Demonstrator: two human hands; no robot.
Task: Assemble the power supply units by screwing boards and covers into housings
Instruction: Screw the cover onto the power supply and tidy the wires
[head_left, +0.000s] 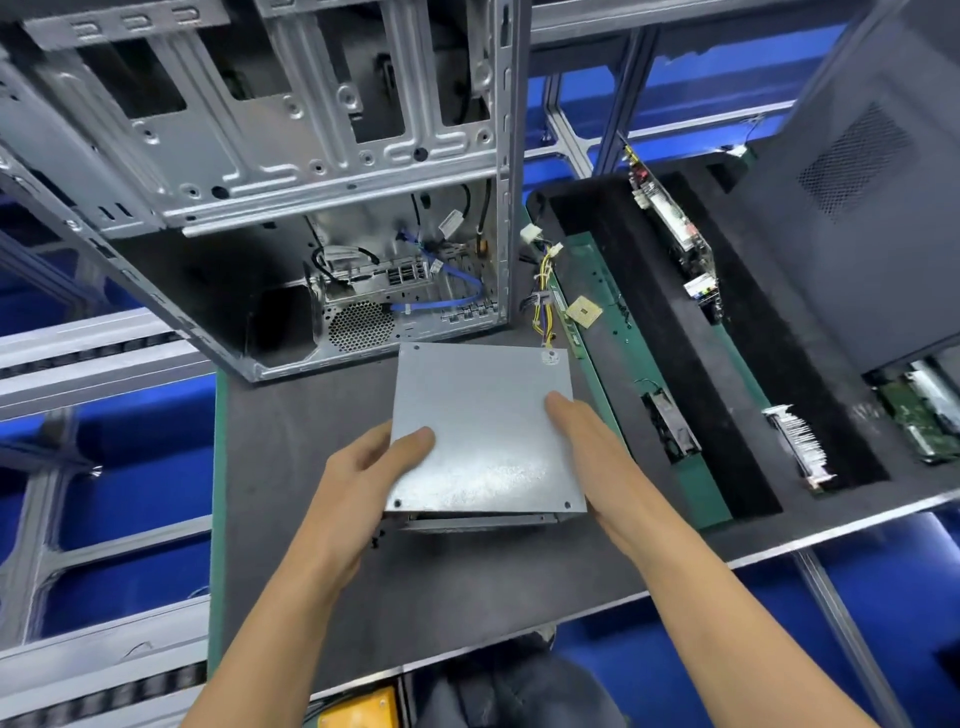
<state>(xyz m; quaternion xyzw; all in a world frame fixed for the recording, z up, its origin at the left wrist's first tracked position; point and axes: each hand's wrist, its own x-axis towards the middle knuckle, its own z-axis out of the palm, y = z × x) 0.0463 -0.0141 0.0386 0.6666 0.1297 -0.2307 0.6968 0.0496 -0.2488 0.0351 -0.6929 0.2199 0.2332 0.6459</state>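
A grey metal power supply unit (483, 410) with its flat cover on top sits in the middle of the dark work mat (291, 519). My left hand (358, 483) grips its near left corner, thumb on the cover and fingers under the side. My right hand (597, 457) holds the right edge, thumb lying on the cover. A bundle of yellow and black wires (543, 291) runs out from the unit's far right corner. Just beyond the unit stands an open silver computer case (291, 171) with blue cables inside.
Right of the unit a black foam tray (737, 364) holds circuit boards, a small fan (670, 426), a heatsink (795, 441) and a gold chip (584, 313). A dark side panel (857, 182) leans at far right. A conveyor rail (93, 343) runs along the left.
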